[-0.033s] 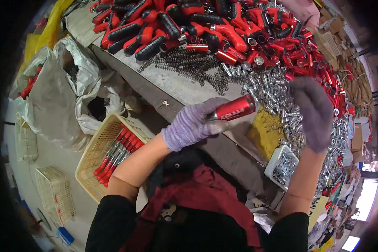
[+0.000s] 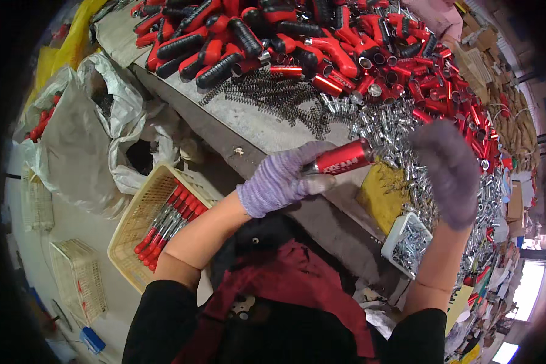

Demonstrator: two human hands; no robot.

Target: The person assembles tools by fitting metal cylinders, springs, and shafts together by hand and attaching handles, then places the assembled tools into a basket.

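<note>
My left hand (image 2: 283,178), in a purple knit glove, is closed around a shiny red metal tube (image 2: 344,158) with pale printing. The tube tilts up to the right, above the bench edge. To its right, my gloved right hand (image 2: 446,173) hovers over a heap of small silver metal parts (image 2: 400,142). Motion smears its fingers, so I cannot make out whether it holds anything. Dark coil springs (image 2: 273,97) lie in a tangle beyond my left hand. Behind them are piled red-and-black handles (image 2: 224,51) and many loose red tubes (image 2: 428,82).
A white tub of small metal pieces (image 2: 409,242) stands near my right forearm, beside a yellow pad (image 2: 382,197). At left, a cream plastic basket (image 2: 124,242) holds red-handled rods (image 2: 170,224). White sacks (image 2: 79,145) and another basket (image 2: 79,279) are on the floor.
My right hand has dropped slightly toward me and is more blurred. The red tube in my left hand has shifted a little to the right.
</note>
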